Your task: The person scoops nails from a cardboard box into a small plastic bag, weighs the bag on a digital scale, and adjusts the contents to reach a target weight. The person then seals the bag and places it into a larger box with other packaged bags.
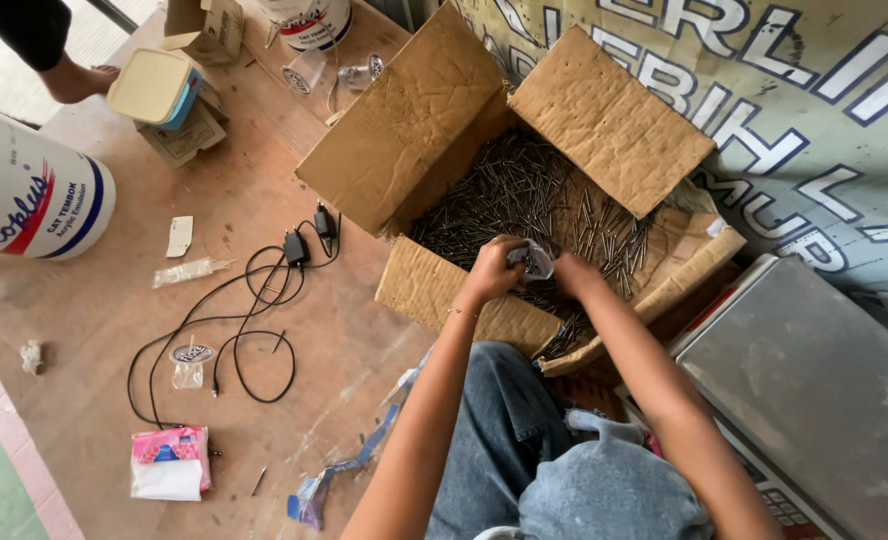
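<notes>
Denim knees (524, 440), then hands (534, 270) half-hiding a small bag (532, 260) over nails (504, 190)

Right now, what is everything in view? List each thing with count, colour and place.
box: one, brown cardboard, open, centre top
nails: too many to count, dark, heaped in the box
small bag: one, clear, held over the nails
cables: black, tangled on the floor, left of the box
buckets: two, white, far left and top
tissue pack: one, pink and white, bottom left
tub: one, cream lid, top left
metal scale plate: one, grey, right
banner: one, printed, top right
another person's foot: one, top left
left hand: on the bag
right hand: at the bag, among nails
</notes>
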